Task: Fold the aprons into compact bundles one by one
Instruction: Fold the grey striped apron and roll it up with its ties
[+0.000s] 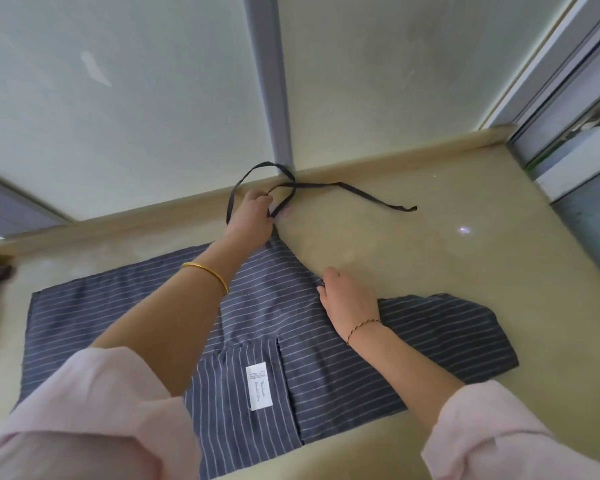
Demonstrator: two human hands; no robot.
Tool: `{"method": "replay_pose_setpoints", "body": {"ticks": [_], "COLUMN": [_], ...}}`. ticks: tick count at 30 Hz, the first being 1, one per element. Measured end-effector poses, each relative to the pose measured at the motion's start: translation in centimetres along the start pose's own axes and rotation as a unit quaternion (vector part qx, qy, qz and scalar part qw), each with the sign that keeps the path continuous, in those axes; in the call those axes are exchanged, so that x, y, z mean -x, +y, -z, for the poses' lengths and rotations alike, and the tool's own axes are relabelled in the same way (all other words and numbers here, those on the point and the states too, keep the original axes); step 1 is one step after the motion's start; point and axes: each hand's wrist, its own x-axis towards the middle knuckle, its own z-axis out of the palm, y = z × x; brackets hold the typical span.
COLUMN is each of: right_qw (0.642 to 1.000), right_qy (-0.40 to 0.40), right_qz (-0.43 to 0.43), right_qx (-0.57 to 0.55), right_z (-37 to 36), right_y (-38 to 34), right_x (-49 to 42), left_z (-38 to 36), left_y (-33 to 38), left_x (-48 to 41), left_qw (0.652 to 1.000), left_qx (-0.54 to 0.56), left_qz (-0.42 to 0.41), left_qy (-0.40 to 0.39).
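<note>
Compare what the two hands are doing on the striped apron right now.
The left hand reaches far forward to the top of the apron and grips the dark strap; the right hand stays nearer and rests on the cloth's side edge. The left hand's fingers curl round the strap; the right hand's fingers lie fairly straight. The left wrist wears a thick gold bangle, the right a thin chain bracelet. Both arms have pink sleeves.
</note>
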Motion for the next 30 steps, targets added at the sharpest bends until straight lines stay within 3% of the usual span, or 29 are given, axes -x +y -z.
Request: {"method": "replay_pose_setpoints", "body": {"ticks": [2,4,5,7,9,12,22,24,26,28,30], "right_qw": [1.0,1.0,1.0,1.0,1.0,1.0,0.998,0.999,0.993,0.977,0.958], "right_qy": [0.012,0.013,0.012,0.016,0.02,0.016,-0.009,0.041,0.118,0.196,0.227], "right_qz": [-0.001,-0.006,-0.006,-0.008,-0.014,-0.023,-0.037,-0.002,-0.01,-0.076,-0.17], "right_qx": [0.002,-0.002,-0.003,-0.001,0.005,0.01,0.044,0.034,0.006,-0.029,-0.045], "right_z": [-0.2,-0.2,-0.3,-0.3,0.0,0.1,1.9,2.6,3.6,4.7,5.5], "right_y": [0.1,0.0,0.0,0.0,-0.1,-0.2,3.0,4.8,6.9,9.2,11.5], "right_x": [0.1,0.2,0.3,0.3,0.3,0.4,1.6,2.7,4.3,5.9,7.5], "left_z": [-0.6,-1.3,-1.9,-3.7,-5.7,-7.6,-7.4,-6.7,-6.1,-6.1,-6.9], "left_y": [-0.5,-0.5,-0.4,-0.4,-0.6,-1.6,-2.4,-1.6,-0.1,2.8,6.6], "left_x": [1.1,2.8,3.7,5.3,6.2,7.0,6.1,6.1,6.5,7.6,9.0], "left_qw": [0.997,0.988,0.978,0.963,0.972,0.99,0.985,0.984,0.985,0.986,0.987], "left_qx": [0.071,0.092,0.051,-0.049,-0.09,-0.108,-0.166,-0.173,-0.169,-0.141,-0.103], "left_qz": [-0.005,-0.009,-0.028,-0.082,-0.113,-0.07,-0.046,-0.032,-0.019,-0.04,-0.101], "left_qy": [0.017,0.124,0.198,0.25,0.185,0.062,-0.009,-0.02,0.023,0.077,0.07]}}
